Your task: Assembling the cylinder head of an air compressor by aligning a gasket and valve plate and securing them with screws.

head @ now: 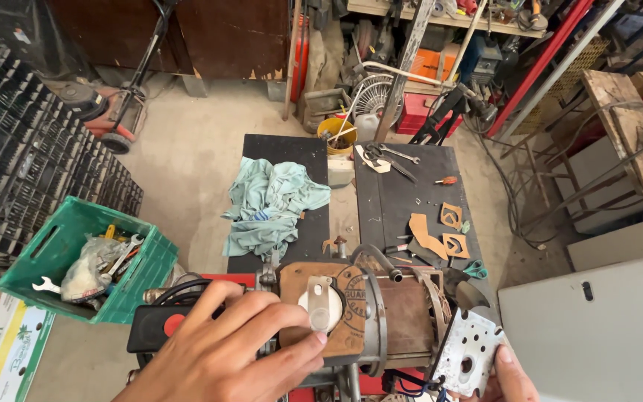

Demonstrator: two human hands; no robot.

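Head view: left hand (228,356) lies flat on motor housing (370,316), fingers spread, fingertips (318,339) touching the round white disc (321,309) on top. Right hand (511,376) pinches perforated metal end plate (469,351) at the motor's right end. Motor sits at black workbench (411,197) near edge; teal rag (273,205) behind.

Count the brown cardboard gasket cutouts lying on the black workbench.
3. One long cutout lies mid-bench, one triangular cutout sits just above it, and one squarish cutout lies to its right. More may be hidden behind the motor.
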